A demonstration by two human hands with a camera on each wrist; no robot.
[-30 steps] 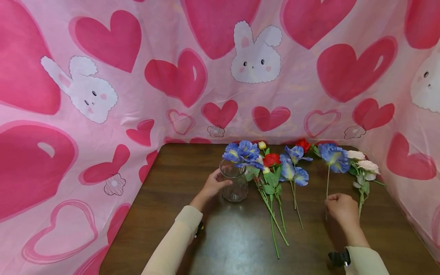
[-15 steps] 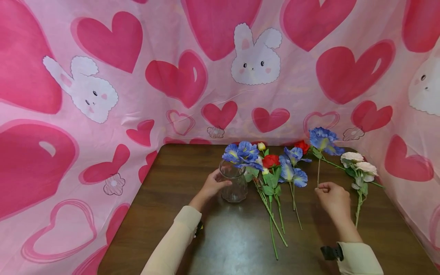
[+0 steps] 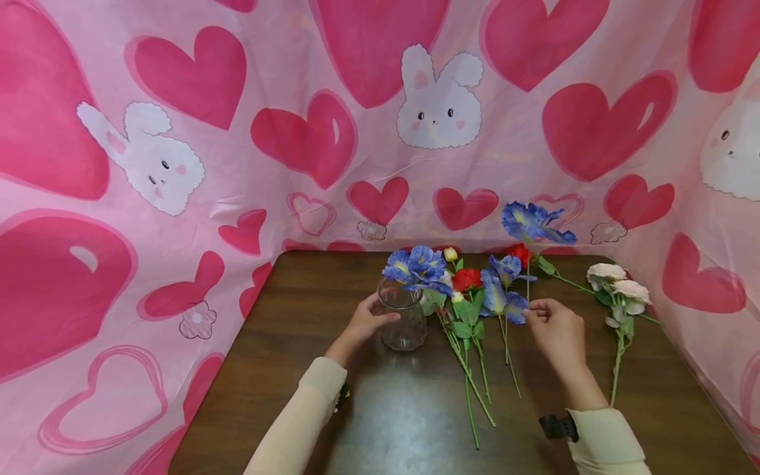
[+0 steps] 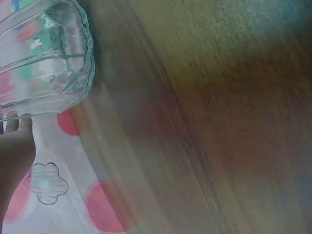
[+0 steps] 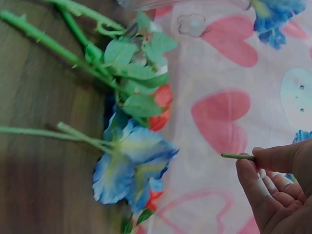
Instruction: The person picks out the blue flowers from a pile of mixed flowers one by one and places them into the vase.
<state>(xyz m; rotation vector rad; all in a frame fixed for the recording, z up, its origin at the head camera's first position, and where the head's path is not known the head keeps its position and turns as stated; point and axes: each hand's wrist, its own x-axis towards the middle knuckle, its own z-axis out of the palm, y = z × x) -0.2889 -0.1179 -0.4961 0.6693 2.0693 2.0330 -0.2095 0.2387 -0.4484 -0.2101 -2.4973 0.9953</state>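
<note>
My left hand [image 3: 363, 324] holds the side of a clear glass vase [image 3: 404, 326], thumb toward the front. Blue iris blooms [image 3: 418, 265] rest at the vase's mouth. Pinched between my right thumb and fingertips is the stem of another blue iris [image 3: 534, 222], raised upright above the table. In the right wrist view, the stem's cut end [image 5: 236, 156] sticks out of the pinch of my right hand [image 5: 273, 187]. The left wrist view shows the vase's base [image 4: 48, 63] and part of my left hand [image 4: 17, 146].
Between my hands lie two blue irises [image 3: 501, 293], a red rose [image 3: 467, 278] and yellow buds on green stems. Another red rose [image 3: 520, 254] lies behind. Pale pink roses [image 3: 620, 284] lie at the right of the wooden table [image 3: 285, 330]. A pink heart-print cloth surrounds the table.
My right hand has lifted the blue iris off the table and carried it left and up, toward the flowers in the middle. My left hand stays on the vase.
</note>
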